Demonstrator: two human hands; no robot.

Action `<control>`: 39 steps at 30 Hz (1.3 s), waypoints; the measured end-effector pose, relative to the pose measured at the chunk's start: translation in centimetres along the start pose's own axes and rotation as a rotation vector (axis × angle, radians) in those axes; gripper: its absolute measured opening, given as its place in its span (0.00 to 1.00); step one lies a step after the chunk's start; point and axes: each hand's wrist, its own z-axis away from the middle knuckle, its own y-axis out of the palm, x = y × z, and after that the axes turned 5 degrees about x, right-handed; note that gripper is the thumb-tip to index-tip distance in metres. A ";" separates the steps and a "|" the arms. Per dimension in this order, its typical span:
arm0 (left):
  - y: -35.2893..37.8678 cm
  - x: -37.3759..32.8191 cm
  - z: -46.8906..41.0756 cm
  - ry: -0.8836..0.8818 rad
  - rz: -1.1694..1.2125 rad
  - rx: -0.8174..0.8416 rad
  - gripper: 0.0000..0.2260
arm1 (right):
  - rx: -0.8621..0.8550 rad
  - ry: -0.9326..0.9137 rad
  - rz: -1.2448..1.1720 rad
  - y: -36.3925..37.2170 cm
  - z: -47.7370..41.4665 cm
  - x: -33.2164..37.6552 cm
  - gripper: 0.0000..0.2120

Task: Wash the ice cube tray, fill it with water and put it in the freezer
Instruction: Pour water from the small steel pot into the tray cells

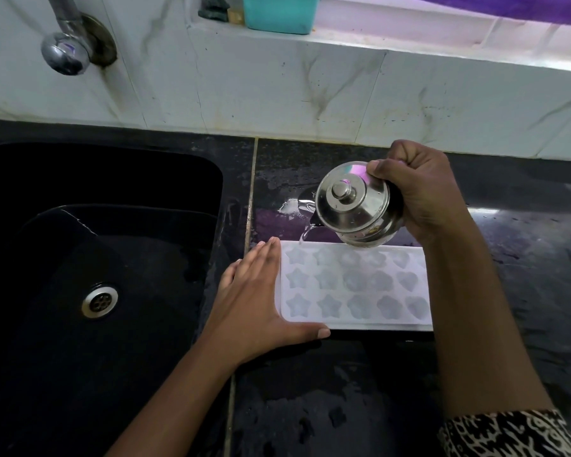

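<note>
A white ice cube tray (353, 286) with star- and heart-shaped cells lies flat on the black counter (343, 390), just right of the sink. My right hand (422, 196) grips a lidded steel jug (355, 206), tilted to the left above the tray's far edge. A thin stream of water (305, 234) runs from its spout into the far left corner cell. My left hand (261, 301) lies flat with straight fingers against the tray's left edge, thumb along the near edge.
A black sink (80, 258) with a steel drain (99, 301) fills the left side. A chrome tap (66, 44) juts from the tiled wall above it. A teal container (279, 13) stands on the window ledge. The counter around the tray is wet.
</note>
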 end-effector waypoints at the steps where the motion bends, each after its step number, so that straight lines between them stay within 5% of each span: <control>1: 0.0 0.0 0.0 0.000 -0.002 -0.001 0.62 | -0.002 0.001 -0.005 0.0 0.0 0.0 0.18; 19: 0.0 0.0 -0.1 0.001 -0.006 -0.002 0.63 | -0.019 0.026 -0.096 0.0 0.0 0.0 0.18; 28: 0.0 0.0 -0.1 -0.008 -0.015 0.016 0.63 | -0.147 0.122 -0.426 -1.2 -0.6 -0.5 0.21; 39: -0.1 -0.2 0.0 -0.017 -0.008 0.016 0.64 | -0.066 0.059 -0.252 -3.2 -0.3 -0.6 0.17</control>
